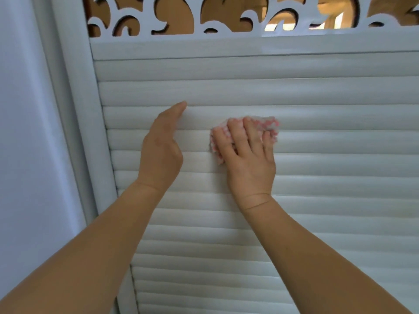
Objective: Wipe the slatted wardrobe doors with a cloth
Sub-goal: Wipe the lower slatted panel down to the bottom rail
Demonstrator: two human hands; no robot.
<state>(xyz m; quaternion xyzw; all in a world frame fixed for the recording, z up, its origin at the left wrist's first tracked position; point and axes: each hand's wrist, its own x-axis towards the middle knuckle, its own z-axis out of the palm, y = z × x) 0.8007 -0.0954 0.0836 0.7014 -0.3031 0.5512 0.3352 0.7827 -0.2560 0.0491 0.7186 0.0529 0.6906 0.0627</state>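
**Wiping upper slats, cloth under right hand**

Right hand (247, 159) presses a pink-and-white cloth (268, 124) flat against the slatted door (328, 155), a few slats below the top rail. Fingers (235, 132) are spread and bent over the bunched cloth, holding it to the slats; cloth shows past the fingertips and at the thumb side. Left hand (162, 152) rests edge-on against the door just left of the cloth, fingers straight and together, gripping nothing. It looks to be steadying the panel, though contact is hard to confirm from this angle.

To do this step well:
- Run the cloth along each slat's length, not across.
- Push cloth into the grooves between slats, where dust likely sits.
- Work top downward.
- Keep the bracing hand clear of the stroke.
- Carry strokes out to the frame (86, 132) at left.

Fretwork panel (229, 28) above appears untouched by either hand.
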